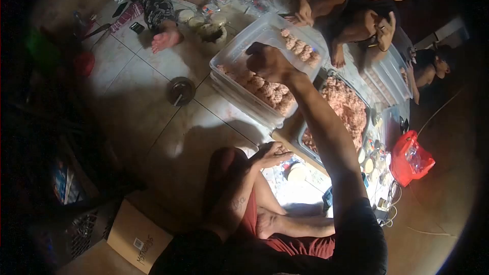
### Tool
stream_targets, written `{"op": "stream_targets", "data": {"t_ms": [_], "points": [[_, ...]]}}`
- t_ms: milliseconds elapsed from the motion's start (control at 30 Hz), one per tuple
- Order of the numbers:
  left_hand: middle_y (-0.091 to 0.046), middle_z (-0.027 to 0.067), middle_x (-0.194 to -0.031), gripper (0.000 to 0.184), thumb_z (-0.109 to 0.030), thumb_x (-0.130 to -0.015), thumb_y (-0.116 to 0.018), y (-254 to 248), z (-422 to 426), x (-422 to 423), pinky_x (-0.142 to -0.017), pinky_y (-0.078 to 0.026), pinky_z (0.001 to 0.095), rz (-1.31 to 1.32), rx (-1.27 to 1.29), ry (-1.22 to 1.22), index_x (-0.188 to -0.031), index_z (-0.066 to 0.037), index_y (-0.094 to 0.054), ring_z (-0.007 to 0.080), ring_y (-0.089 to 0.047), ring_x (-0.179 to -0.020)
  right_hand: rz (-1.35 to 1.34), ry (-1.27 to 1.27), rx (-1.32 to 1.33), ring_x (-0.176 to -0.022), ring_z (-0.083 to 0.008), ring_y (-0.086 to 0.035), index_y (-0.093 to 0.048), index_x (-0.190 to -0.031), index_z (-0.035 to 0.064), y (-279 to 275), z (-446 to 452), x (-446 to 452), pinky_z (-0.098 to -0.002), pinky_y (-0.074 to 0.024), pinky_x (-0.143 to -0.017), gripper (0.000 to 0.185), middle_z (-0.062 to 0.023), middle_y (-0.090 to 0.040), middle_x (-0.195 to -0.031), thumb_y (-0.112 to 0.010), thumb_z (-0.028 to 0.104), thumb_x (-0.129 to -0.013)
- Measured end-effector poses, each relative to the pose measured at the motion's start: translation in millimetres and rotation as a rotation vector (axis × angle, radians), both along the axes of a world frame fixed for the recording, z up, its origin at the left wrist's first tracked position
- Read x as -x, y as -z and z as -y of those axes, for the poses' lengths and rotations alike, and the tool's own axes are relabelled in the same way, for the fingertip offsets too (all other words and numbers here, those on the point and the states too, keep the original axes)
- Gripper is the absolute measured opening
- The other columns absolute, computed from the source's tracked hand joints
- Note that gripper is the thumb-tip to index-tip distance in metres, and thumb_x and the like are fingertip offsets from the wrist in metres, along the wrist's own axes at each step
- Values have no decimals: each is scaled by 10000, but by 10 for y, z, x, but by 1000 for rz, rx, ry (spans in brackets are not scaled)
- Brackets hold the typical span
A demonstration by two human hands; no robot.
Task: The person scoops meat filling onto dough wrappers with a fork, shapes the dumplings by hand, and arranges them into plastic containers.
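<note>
The meatballs (270, 90) look soft, best cupped from below; the left hand (274, 155) is loosely open, the right hand's (270, 63) grip unclear.

Clear rectangular tub (254, 33), upper center, set diagonally; lumpy pink meatballs (277, 91) inside, clustered along lower-left and upper-right sides.

Meatballs (300, 48) inside container (267, 18)
</note>
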State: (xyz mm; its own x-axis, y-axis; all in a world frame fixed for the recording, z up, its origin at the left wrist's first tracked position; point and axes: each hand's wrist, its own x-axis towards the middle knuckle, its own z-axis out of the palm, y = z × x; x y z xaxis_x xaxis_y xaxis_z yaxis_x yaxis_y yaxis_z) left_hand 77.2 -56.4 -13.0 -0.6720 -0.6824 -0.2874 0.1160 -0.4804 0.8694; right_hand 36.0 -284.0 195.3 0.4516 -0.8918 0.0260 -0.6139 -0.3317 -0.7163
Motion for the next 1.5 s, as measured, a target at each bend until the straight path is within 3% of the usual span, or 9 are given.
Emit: {"op": "stream_targets", "data": {"t_ms": [167, 400, 533, 700, 800, 1000, 1200, 1367, 1500], "points": [[-565, 93, -1283, 601, -441, -911, -724, 340, 31, 97, -679, -528, 259, 87, -35, -41, -1286, -64, -444, 149, -627, -1023, -400, -150, 149, -935, -243, -675, -663, -1085, -7, 535, 586, -386, -406, -529, -811, 366, -151, -699, -993, -652, 243, -818], [-608, 69, -1142, 625, -470, -883, -719, 178, 143, -21, -792, -501, 313, 185, 115, 135, -1338, -75, -554, 146, -605, -1001, 519, -437, -306, -1093, -200, -628, -659, -1170, -11, 1508, 1128, 463, -306, -494, -895, 388, -95, -686, -1120, -631, 155, -821], [-664, 57, -793, 430, -470, -869, -737, 53, 206, -111, -534, -480, 250, 126, 69, 33, -1008, -70, -661, 107, -600, -646, 84, -83, 303, -1074, -194, -634, -631, -1243, -4, 302, -67, 372, -281, -486, -916, 366, -89, -686, -1134, -609, -9, -878], [-662, 93, -819, 459, -452, -913, -716, -163, 235, -137, -489, -467, 274, 299, 41, 5, -1015, -13, -628, 116, -583, -588, -203, 199, 361, -896, -223, -687, -702, -1020, 1, -681, -1764, 1159, -328, -516, -830, 150, -118, -711, -926, -672, 113, -925], [-690, 100, -826, 507, -478, -876, -741, 86, 186, -91, -593, -503, 311, 362, 168, 7, -1020, -4, -631, 148, -632, -683, -305, 576, 63, -836, -296, -696, -709, -928, 1, -546, -2544, 1788, -399, -522, -740, 179, -164, -703, -892, -668, 176, -932], [-670, 144, -816, 322, -298, -827, -778, 352, -326, 363, -672, -508, 435, 236, 875, -263, -951, -68, -589, 317, -656, -745, -504, 838, 372, -773, -427, -648, -618, -914, 16, 618, -3911, 3124, -496, -487, -676, 205, -246, -651, -842, -562, 207, -960], [-523, 150, -1406, 417, -168, -773, -777, -200, -723, 426, -1119, -338, 510, 737, 1457, 124, -1182, -147, -693, 349, -463, -1311, -322, 923, 528, -742, -441, -591, -569, -1007, -24, 1301, -4063, 3179, -501, -487, -708, 252, -227, -601, -822, -577, 222, -954], [-607, 112, -1328, 259, -200, -811, -733, -43, -662, 401, -1088, -381, 489, 714, 1607, 232, -1063, -140, -744, 305, -521, -1273, -472, 906, 451, -881, -434, -605, -602, -874, 12, 962, -3747, 3001, -507, -496, -768, 185, -263, -596, -920, -607, 195, -904], [-715, 141, -1034, 223, -173, -876, -686, 32, -673, 406, -840, -526, 393, 403, 1071, -26, -1062, -52, -706, 328, -673, -968, -587, 737, 458, -779, -421, -602, -602, -956, 17, 739, -3528, 2966, -528, -465, -734, 166, -235, -595, -854, -558, 171, -913]]}}
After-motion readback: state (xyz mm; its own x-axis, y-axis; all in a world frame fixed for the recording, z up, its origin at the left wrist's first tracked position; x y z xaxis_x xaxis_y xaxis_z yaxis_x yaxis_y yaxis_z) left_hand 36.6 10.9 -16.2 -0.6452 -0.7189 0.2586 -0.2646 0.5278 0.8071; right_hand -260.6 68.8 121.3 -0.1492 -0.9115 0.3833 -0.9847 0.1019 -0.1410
